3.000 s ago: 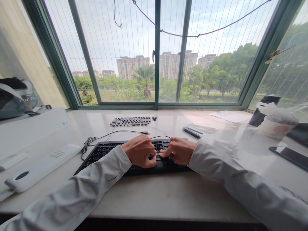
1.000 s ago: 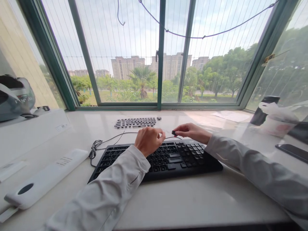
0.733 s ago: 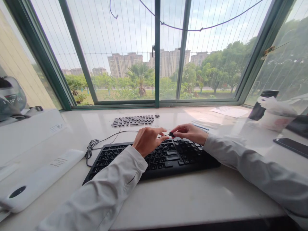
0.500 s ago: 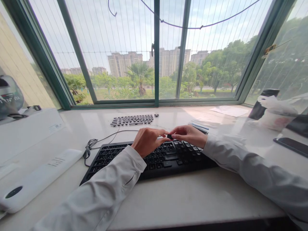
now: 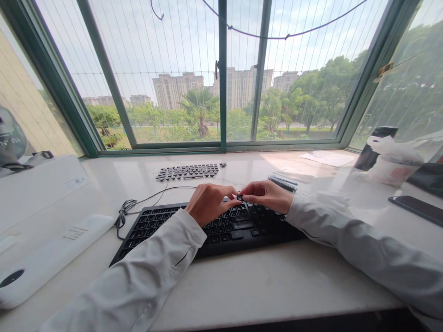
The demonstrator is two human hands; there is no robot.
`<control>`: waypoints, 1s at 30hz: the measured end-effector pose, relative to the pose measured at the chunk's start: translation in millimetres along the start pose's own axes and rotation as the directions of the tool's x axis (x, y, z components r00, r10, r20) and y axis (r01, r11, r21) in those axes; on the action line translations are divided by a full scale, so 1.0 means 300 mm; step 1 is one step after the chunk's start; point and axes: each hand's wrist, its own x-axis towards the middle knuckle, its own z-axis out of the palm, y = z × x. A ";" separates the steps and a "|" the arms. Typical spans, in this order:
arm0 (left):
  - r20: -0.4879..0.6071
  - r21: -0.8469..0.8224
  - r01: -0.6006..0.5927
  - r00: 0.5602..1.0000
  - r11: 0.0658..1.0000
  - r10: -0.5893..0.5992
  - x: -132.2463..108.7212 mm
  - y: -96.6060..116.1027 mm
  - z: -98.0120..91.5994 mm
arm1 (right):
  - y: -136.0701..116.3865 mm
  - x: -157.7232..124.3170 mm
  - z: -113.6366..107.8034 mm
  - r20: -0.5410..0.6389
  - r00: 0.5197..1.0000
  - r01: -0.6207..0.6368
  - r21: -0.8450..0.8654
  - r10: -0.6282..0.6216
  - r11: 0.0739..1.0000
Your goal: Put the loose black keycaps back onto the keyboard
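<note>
A small black keycap [image 5: 239, 197] is pinched between the fingertips of both hands, just above the keyboard. My left hand [image 5: 212, 203] is closed on its left side, and my right hand [image 5: 266, 196] grips it from the right. Beneath them lies a black keyboard [image 5: 207, 251], tilted slightly on the counter. Many of its key sockets on the left and middle are bare, while some keys sit on the right part. Behind it, loose black keycaps [image 5: 188, 171] are laid out in rows.
A coiled black cable [image 5: 126, 210] lies at the keyboard's left. Pens [image 5: 283, 183] rest behind my right hand. A phone [image 5: 417, 210], a plastic-wrapped cup [image 5: 394, 166] and a paper sheet [image 5: 328, 158] are on the right. A long white device [image 5: 51, 263] lies left.
The keycap has turned between my fingertips, and its lighter edge now shows. Both hands stay together over the keyboard. The whole view has shifted slightly.
</note>
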 end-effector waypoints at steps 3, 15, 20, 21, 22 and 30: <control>0.044 0.006 0.016 0.999 1.000 -0.016 0.001 0.004 0.001 | -0.002 -0.003 -0.008 0.015 0.998 0.062 -0.189 -0.061 0.980; 0.202 0.004 -0.200 0.960 0.980 0.195 -0.001 -0.025 -0.016 | -0.007 -0.013 -0.018 0.098 0.987 0.156 -0.408 -0.126 0.899; 0.254 0.024 -0.254 0.937 0.967 0.240 -0.004 -0.025 -0.017 | 0.000 -0.015 -0.019 0.137 0.982 0.174 -0.410 -0.128 0.895; 0.252 0.028 -0.255 0.937 0.966 0.240 -0.005 -0.025 -0.016 | 0.000 -0.015 -0.019 0.138 0.982 0.177 -0.409 -0.131 0.895; 0.250 0.032 -0.257 0.938 0.966 0.241 -0.005 -0.027 -0.015 | 0.000 -0.015 -0.019 0.137 0.981 0.179 -0.410 -0.134 0.894; 0.247 0.036 -0.282 0.932 0.959 0.265 -0.006 -0.025 -0.018 | -0.011 -0.020 -0.017 0.143 0.979 0.197 -0.446 -0.148 0.873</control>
